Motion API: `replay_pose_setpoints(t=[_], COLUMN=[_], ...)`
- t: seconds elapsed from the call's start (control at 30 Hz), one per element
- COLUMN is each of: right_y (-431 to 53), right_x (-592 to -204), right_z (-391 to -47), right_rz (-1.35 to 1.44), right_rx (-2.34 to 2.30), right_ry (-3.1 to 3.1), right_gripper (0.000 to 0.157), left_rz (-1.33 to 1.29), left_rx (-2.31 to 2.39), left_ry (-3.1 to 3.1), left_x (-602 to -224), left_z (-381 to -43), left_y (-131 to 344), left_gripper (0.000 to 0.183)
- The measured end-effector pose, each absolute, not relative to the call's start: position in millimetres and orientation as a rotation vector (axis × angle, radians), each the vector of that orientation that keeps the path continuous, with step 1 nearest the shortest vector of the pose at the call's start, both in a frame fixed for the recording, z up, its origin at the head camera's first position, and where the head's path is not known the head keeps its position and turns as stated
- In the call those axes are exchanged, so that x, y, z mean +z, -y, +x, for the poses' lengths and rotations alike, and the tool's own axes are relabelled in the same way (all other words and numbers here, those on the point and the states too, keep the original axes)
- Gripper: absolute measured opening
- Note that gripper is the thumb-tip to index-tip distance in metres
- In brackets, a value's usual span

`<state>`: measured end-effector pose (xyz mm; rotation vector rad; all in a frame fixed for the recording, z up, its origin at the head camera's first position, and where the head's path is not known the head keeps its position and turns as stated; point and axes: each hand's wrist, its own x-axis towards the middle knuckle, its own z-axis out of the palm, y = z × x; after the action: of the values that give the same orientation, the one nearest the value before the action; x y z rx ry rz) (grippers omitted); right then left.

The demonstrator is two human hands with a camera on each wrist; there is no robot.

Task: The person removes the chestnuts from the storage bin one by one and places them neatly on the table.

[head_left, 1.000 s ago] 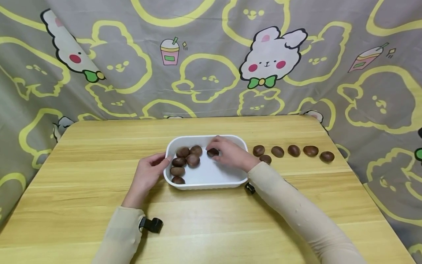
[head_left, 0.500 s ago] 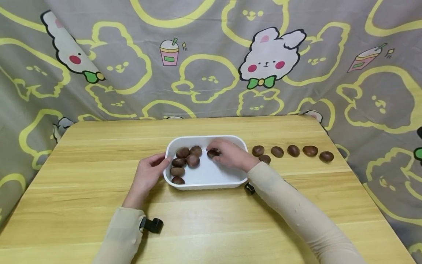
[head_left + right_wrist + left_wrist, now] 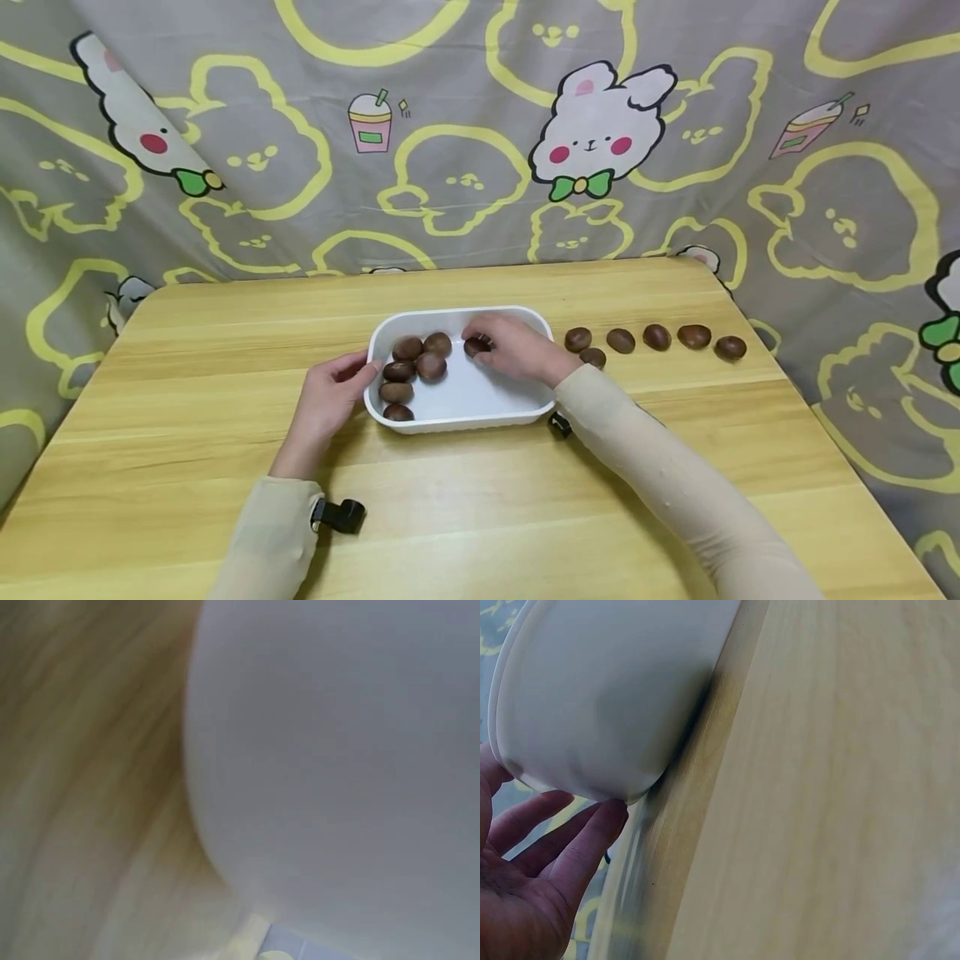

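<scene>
A white plastic tray (image 3: 465, 425) stands on the table with several brown chestnuts (image 3: 431, 366) grouped at its left end. My left hand (image 3: 324, 402) holds the tray's left end, thumb at the rim; in the left wrist view its fingers (image 3: 585, 851) touch the outer wall. Inside the tray, toward the back, my right hand (image 3: 517, 348) pinches a dark chestnut (image 3: 476, 347) between thumb and fingers. The right wrist view is filled by the blurred tray wall (image 3: 337, 765), so the right hand does not show there.
To the right of the tray, several more chestnuts (image 3: 657, 337) lie in a loose row on the wooden table (image 3: 450, 517), with one (image 3: 592, 357) in front of the row. A patterned grey curtain (image 3: 465, 100) hangs behind the table and along its sides.
The whole head view has shifted slightly left. Both hands, the tray and the chestnuts stay nearly the same relative to each other; the right hand keeps its pinch on the chestnut.
</scene>
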<state>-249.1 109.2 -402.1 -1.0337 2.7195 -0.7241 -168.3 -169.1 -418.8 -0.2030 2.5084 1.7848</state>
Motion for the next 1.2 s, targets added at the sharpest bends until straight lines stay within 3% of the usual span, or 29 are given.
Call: replay_pose_setpoints(t=[0.37, 1.2], right_y=[-116.0, -167.8], right_x=[-377.0, -360.7], right_z=[-235.5, -225.7], right_rz=[-1.095, -0.797], right_rx=[-0.711, -1.162], right_ry=[-2.743, -2.693], right_gripper=[0.027, 0.029], left_rz=[-0.211, -0.168], left_rx=[1.806, 1.806], left_ry=[-2.502, -2.514], left_x=[-418.0, -420.3], left_z=[-167.9, -168.4], left_y=[167.6, 169.9], left_gripper=[0.046, 0.046])
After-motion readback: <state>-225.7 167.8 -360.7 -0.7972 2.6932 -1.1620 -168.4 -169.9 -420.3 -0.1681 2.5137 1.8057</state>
